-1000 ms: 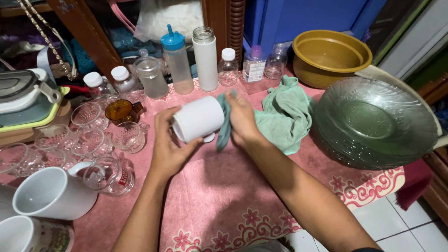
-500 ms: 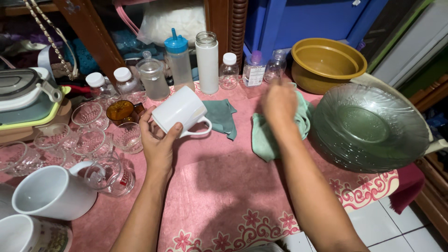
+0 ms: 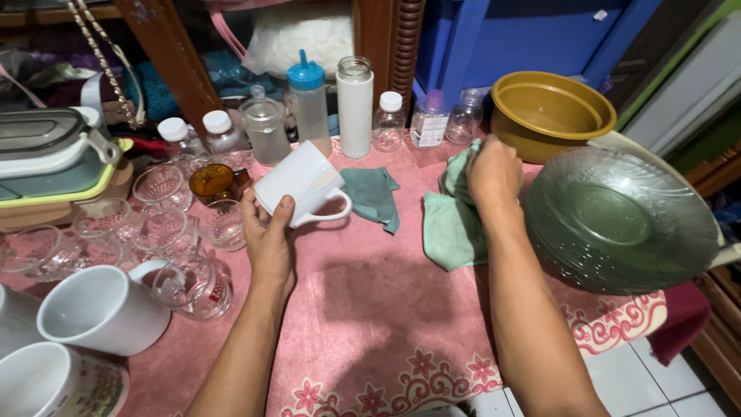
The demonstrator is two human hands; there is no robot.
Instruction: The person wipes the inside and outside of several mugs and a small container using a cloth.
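Note:
My left hand (image 3: 268,235) holds a white mug (image 3: 299,183) tilted on its side above the pink tablecloth (image 3: 370,309), handle pointing right. A dark teal cloth (image 3: 373,195) lies flat just right of the mug. My right hand (image 3: 492,176) is closed on a bunched light green cloth (image 3: 450,218) that lies between the mug and a stack of green glass plates (image 3: 621,220).
Several small glass cups (image 3: 162,224) and an amber cup (image 3: 211,181) stand to the left. White mugs (image 3: 96,309) sit at the near left. Bottles and jars (image 3: 309,96) line the back, with a yellow-brown bowl (image 3: 549,112) at back right and a lunch box (image 3: 46,158) at far left.
My right hand let go of the dark teal cloth, moved right and took hold of the light green cloth. My left hand carried the mug slightly left and tilted it.

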